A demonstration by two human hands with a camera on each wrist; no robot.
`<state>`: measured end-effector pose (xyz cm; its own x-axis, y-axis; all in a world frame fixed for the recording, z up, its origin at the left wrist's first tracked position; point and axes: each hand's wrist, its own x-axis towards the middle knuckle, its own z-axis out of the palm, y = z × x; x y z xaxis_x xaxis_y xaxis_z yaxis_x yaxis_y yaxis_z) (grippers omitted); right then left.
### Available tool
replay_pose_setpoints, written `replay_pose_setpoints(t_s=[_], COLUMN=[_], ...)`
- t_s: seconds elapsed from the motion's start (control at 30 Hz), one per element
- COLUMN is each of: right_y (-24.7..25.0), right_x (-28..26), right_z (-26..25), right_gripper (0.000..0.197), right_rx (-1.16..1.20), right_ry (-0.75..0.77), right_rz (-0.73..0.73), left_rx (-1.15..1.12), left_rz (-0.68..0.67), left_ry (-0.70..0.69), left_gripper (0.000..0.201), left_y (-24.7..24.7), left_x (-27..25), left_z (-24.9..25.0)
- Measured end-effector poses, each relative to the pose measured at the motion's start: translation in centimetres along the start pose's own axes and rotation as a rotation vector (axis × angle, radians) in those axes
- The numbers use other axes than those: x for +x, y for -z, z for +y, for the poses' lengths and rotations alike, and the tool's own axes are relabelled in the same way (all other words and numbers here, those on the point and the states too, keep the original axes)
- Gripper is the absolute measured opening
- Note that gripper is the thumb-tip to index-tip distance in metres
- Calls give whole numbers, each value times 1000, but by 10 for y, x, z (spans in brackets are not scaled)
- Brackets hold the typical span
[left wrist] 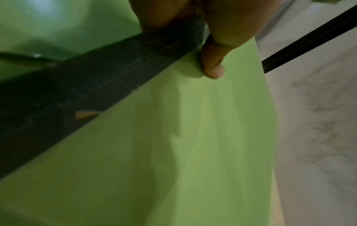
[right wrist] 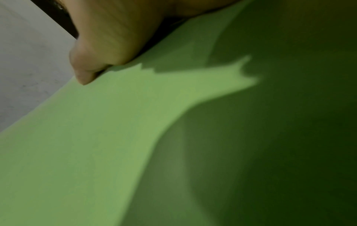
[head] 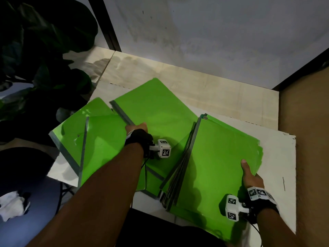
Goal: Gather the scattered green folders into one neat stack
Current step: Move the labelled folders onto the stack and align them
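Several green folders with grey spines lie spread over a white board. My left hand (head: 136, 128) grips the grey spine edge of the middle folder (head: 156, 111), thumb (left wrist: 212, 67) on its green cover (left wrist: 173, 145). A stack of folders (head: 219, 157) sits at the right. My right hand (head: 249, 173) holds its right edge, thumb (right wrist: 85, 71) pressed on the top cover (right wrist: 96, 145); the fingers are hidden beneath. Two more folders (head: 99, 139) lie overlapped at the left.
The white board (head: 277, 152) rests on a pale wooden table (head: 213, 82) against a grey wall. A dark leafy plant (head: 44, 50) stands at the left. A blue seat with a white cloth (head: 12, 205) is at the lower left. Brown floor lies right.
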<state>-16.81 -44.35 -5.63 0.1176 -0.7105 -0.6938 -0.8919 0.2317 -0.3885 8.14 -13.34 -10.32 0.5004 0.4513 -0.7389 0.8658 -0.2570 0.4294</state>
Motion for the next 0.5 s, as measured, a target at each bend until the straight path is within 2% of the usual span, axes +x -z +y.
replay_pose_setpoints(t_s=[0.1, 0.13, 0.23, 0.33, 0.5], right_y=[0, 0, 1, 1, 0], right_x=[2, 3, 5, 4, 5], right_z=[2, 3, 5, 5, 8], right_gripper=[95, 94, 91, 93, 100], right_rx=[-5, -10, -19, -34, -63], right_ry=[10, 15, 18, 26, 22], right_rz=[6, 8, -1, -7, 1], left_rx=[-136, -80, 197, 336, 468], left_rz=[67, 75, 77, 100, 199], left_ry=[-165, -206, -287, -295, -178], left_gripper=[51, 45, 43, 42, 57], left_y=[34, 51, 103, 145, 174], left_x=[-9, -10, -9, 7, 39], left_z=[27, 34, 32, 0, -60])
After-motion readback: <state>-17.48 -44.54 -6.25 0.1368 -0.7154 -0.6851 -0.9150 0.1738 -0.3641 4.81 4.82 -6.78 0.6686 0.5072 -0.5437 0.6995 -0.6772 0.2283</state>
